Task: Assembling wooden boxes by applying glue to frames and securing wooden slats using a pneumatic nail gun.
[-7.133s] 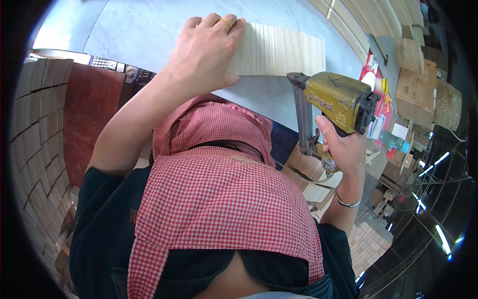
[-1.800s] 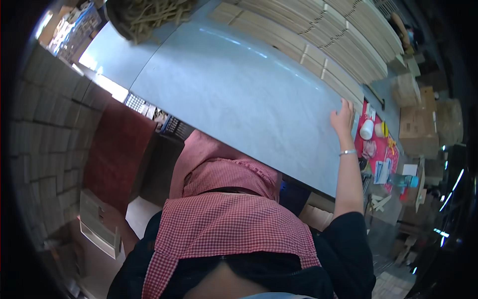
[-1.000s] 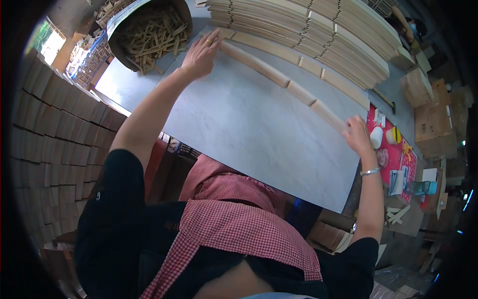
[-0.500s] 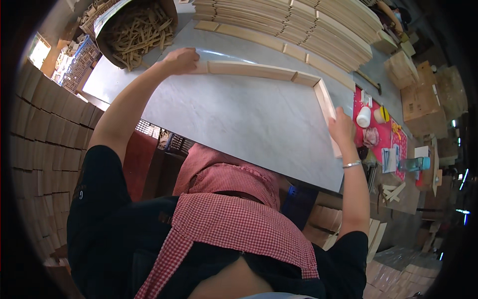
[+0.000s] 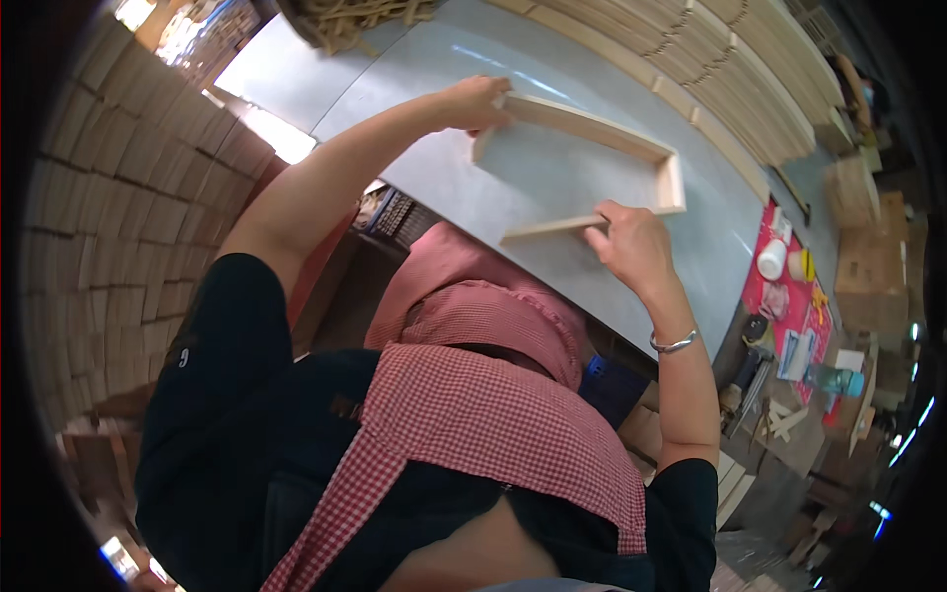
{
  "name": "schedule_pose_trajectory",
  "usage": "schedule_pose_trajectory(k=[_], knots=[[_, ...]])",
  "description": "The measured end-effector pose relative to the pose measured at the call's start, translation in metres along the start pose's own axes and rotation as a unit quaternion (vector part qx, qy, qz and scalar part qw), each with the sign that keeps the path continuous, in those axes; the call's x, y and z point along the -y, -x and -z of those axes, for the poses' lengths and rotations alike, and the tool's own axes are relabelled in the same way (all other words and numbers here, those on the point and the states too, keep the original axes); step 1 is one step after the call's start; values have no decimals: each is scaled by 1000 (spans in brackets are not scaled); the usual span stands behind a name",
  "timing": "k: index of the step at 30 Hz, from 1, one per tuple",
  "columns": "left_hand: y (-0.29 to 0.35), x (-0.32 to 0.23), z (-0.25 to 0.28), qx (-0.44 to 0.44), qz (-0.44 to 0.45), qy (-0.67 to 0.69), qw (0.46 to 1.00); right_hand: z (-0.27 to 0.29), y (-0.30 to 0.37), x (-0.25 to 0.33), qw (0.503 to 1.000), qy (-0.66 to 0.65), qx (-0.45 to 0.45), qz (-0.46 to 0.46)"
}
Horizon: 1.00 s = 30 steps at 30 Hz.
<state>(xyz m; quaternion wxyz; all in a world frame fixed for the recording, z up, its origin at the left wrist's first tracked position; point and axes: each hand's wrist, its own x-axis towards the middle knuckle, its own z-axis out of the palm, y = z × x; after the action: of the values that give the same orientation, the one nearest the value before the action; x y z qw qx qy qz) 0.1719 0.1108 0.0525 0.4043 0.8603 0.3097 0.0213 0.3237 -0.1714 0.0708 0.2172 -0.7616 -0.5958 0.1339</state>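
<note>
- A grey tabletop (image 5: pixel 730 257) is stretching across the upper half of the head view, carrying the work and running toward stacks of pale wooden slats (image 5: pixel 760 89) that are lining its far edge.
- Walls of stacked wooden pieces (image 5: pixel 109 217) are rising along the person's left side, bending with the lens.
- A red-and-white checked cloth (image 5: pixel 473 424) is draping over the person's front, over dark clothing, below the tabletop's near edge.
- A three-sided wooden frame (image 5: pixel 631 148) is lying flat on the tabletop between the two hands, its far rail, right-hand rail and near rail joined, its left end standing open.
- A basket of loose wooden sticks (image 5: pixel 345 15) is sitting at the tabletop's far left corner, only partly showing.
- A red mat (image 5: pixel 794 286) is lying at the tabletop's right end, carrying a white bottle (image 5: pixel 771 259) and small tools.
- The left hand (image 5: pixel 478 102) is reaching forward with the arm extended, fingers closing over the left end of the frame's far rail.
- The right hand (image 5: pixel 631 247), a metal bangle (image 5: pixel 674 343) circling its wrist, is pinching the near rail close to its right end, fingers curling around the thin strip.
</note>
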Motion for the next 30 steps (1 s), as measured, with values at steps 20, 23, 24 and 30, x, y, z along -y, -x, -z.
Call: schedule_pose_trajectory(k=[20,23,24,30], knots=[[12,13,-43,-118,-13,37,992,-40,-27,3,986,30,-126,103],[13,15,-46,-119,-6,47,992,-41,-27,4,986,45,-133,91],[16,16,-44,-120,-5,47,992,-40,-27,4,986,45,-132,92],[49,35,-25,53,-110,223,967,-39,-25,5,987,61,-119,89]])
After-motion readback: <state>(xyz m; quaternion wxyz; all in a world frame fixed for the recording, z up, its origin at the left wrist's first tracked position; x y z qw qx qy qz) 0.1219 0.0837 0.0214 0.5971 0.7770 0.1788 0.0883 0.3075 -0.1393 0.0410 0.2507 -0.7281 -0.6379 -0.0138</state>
